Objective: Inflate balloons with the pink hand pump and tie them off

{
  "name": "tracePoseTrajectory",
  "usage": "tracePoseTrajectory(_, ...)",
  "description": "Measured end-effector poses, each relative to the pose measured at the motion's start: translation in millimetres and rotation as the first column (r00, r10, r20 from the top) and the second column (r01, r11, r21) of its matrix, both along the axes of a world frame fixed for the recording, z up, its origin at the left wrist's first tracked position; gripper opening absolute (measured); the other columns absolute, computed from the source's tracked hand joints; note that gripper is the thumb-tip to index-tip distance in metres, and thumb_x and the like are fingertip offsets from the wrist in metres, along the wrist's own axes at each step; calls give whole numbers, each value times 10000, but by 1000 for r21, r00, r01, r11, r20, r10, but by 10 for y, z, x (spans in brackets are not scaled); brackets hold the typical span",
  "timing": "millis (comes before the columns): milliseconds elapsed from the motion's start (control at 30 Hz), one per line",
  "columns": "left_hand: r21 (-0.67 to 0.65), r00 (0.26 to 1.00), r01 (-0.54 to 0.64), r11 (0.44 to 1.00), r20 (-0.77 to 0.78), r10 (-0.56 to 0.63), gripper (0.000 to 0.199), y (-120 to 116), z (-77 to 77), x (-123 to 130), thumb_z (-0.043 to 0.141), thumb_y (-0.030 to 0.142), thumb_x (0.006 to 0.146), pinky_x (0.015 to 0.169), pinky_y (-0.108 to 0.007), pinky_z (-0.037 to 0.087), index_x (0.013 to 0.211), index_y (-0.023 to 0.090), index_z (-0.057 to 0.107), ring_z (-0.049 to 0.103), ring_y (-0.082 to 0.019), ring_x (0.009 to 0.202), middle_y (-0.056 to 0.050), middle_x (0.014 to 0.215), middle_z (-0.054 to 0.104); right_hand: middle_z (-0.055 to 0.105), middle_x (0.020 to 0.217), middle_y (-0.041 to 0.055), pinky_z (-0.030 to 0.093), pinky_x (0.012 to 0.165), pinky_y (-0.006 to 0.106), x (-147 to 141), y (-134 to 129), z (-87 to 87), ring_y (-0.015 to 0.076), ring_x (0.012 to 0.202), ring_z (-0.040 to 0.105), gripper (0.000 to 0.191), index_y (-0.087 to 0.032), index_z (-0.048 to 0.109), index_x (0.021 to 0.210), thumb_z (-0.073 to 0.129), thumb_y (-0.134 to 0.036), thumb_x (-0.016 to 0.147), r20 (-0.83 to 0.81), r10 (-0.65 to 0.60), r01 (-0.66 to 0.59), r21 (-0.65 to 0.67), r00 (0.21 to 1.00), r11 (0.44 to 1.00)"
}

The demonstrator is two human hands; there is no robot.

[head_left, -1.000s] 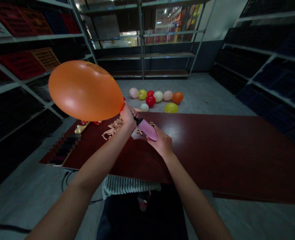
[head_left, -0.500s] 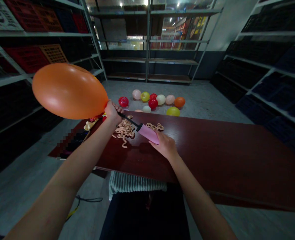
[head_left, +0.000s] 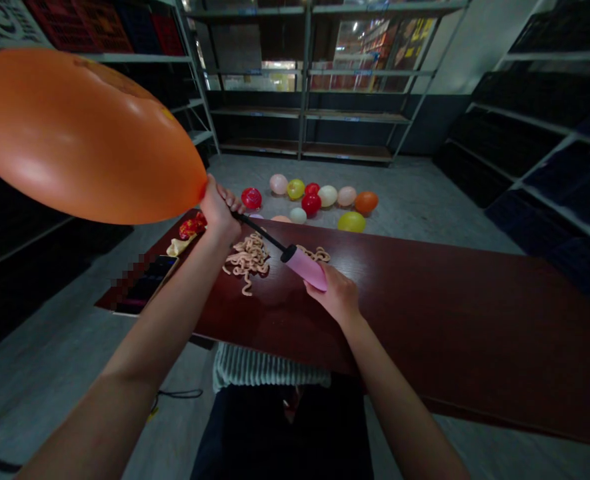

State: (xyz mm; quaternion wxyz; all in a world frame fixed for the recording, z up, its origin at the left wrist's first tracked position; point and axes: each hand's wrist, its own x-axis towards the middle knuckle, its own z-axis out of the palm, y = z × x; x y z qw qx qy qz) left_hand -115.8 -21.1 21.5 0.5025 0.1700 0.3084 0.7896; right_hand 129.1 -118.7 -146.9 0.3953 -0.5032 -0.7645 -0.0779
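Observation:
A large orange balloon (head_left: 89, 143) swells out at the upper left, partly past the picture's edge. My left hand (head_left: 221, 212) is closed around its neck, where the black end of a hand balloon pump (head_left: 309, 268) meets it; the nozzle itself is hidden by my fingers. Lower right of it, my right hand (head_left: 337, 293) grips the pump's pink barrel. A black rod stretches between the two hands, well out of the barrel. Below the rod, a pile of beige curly strings (head_left: 249, 257) lies on the dark red table (head_left: 425, 313), with a smaller bunch (head_left: 317, 254) behind the pump.
Red and yellow deflated pieces (head_left: 191, 227), a cream one (head_left: 179, 247) and a dark flat device (head_left: 149, 283) lie at the table's left end. Several inflated balloons (head_left: 311, 203) rest on the floor behind. Metal shelves (head_left: 305, 117) stand around, with crates on the side ones.
The orange balloon has grown bigger and reaches further up and left. Its neck stays in my left hand. The black rod shows longer between my hands.

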Motion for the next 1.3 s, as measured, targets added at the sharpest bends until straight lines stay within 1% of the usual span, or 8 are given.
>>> tracePoseTrajectory(133,23,996,72,997,-55,-71,563,-42,-56,515,512,489,1032,349,-227,199,607,202,280,216,-75,328,65,411,236,773,1142,80,594,788,316,6,12,10,246,920,762,448,-212,644,1239,728,-371,828,-85,-50,44,-66,995,997)
tracePoseTrajectory(267,13,986,128,992,-105,-126,572,-83,-230,997,470,444,1058,342,-243,186,565,202,309,210,-77,315,57,395,231,756,1208,71,605,835,350,9,22,15,262,974,760,479,-233,622,1292,710,-380,845,-163,-84,64,-122,983,990)
tracePoseTrajectory(433,-42,979,168,985,-111,-171,561,-72,-383,1203,476,374,1059,339,-244,176,550,203,313,226,-79,300,57,391,251,768,1167,81,613,829,373,26,44,-2,273,965,763,470,-217,624,1281,707,-377,847,-183,-139,118,-119,973,986)
tracePoseTrajectory(600,-72,984,169,983,-46,-172,573,-19,-409,928,523,420,1033,343,-228,195,560,204,281,235,-75,300,65,399,255,716,1302,98,601,879,335,-21,75,16,250,1038,750,478,-207,599,1315,709,-375,882,-110,-35,28,-63,993,998)
tracePoseTrajectory(833,-129,993,117,985,28,-114,553,32,-433,306,479,395,1046,364,-224,220,575,199,267,238,-77,325,69,431,246,772,1141,104,594,784,323,-53,68,-60,245,895,766,484,-196,625,1267,764,-372,838,64,-29,31,-32,998,999)
tracePoseTrajectory(1100,-176,998,41,983,63,-30,472,22,-221,-387,405,250,1036,362,-223,216,591,195,259,232,-80,319,68,433,234,774,1081,96,604,802,350,-73,13,3,247,886,761,484,-199,607,1288,762,-320,846,139,52,-53,2,989,999)
tracePoseTrajectory(1200,-181,998,35,983,59,-25,463,6,-141,-493,408,268,1035,353,-227,221,604,201,253,230,-86,311,70,432,231,774,1068,96,610,785,353,-88,4,9,251,887,763,484,-197,608,1291,756,-305,842,142,68,-73,25,988,997)
tracePoseTrajectory(1300,-153,999,28,988,48,-21,482,8,-102,-435,434,296,1042,351,-222,221,601,201,263,234,-83,310,72,435,235,775,1067,90,611,774,351,-76,-2,2,250,886,765,451,-208,614,1279,730,-308,854,112,69,-73,34,991,997)
